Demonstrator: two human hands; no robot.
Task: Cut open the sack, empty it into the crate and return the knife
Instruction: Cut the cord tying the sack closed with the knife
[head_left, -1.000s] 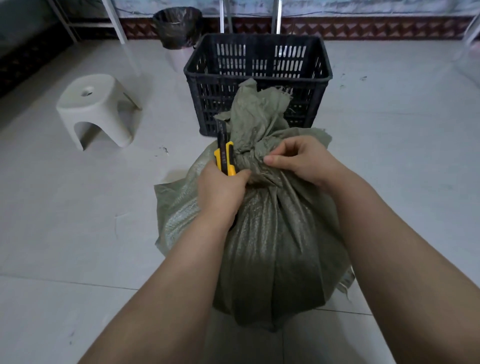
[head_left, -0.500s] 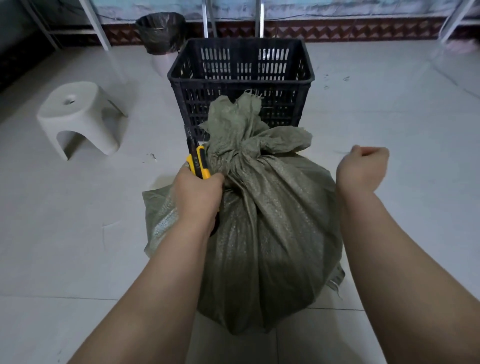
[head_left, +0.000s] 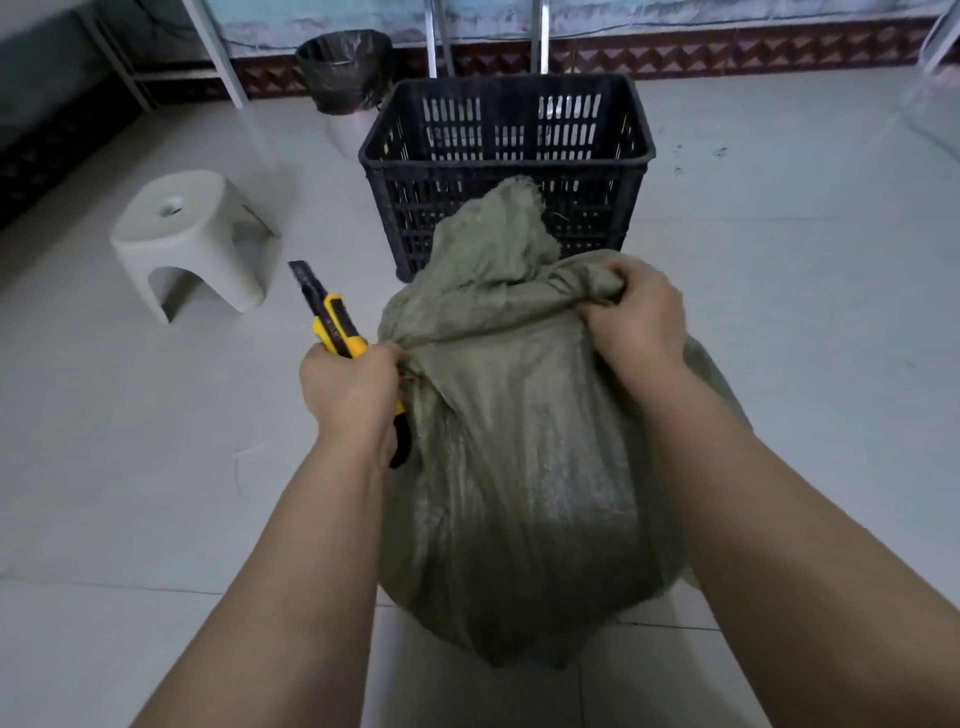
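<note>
Gripping the sack (head_left: 519, 441) at frame centre, we bunch its loosened top in our right hand (head_left: 636, 319). Our left hand (head_left: 353, 389) closes around the knife (head_left: 332, 322), blade pointing upper left. Behind the sack stands the crate (head_left: 506, 156), on the floor (head_left: 156, 467).

One camera on the person's head looks forward and down, close over both forearms, toward the floor (head_left: 130, 493) ahead

Both forearms are bare to the frame edge, no sleeves, each hand ungloved.
</note>
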